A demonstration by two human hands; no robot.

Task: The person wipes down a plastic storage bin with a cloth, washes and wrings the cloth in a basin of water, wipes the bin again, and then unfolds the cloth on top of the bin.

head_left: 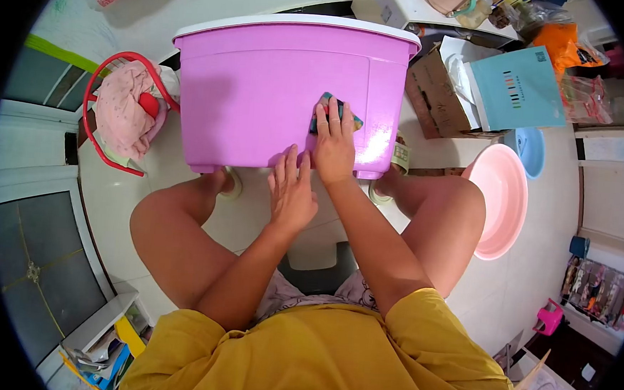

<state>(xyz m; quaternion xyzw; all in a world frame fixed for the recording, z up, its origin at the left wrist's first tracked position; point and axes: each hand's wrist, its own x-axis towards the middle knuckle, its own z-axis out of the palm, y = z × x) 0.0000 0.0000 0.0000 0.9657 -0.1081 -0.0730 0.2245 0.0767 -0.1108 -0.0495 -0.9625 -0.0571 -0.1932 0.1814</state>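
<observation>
Purple bin: the bin (260,106) is standing in front of the seated person, beyond the knees, its broad side facing them, probably for easy reach.
Patterned cloth: the cloth (356,119) is lying against that side, right of centre.
Right hand: the hand (335,148) is pressing the cloth flat, fingers slightly spread, presumably for even pressure.
Left hand: the hand (293,194) is spreading its fingers at the lower edge, holding nothing visible, perhaps steadying (fingertip contact: cannot tell).
Surface: pale tiled floor (548,195) is reflecting light.
Room: pink basin (509,207) and blue basin (533,153) are sitting at right; pink fabric (121,105) is resting within a red frame (88,110) at left.
</observation>
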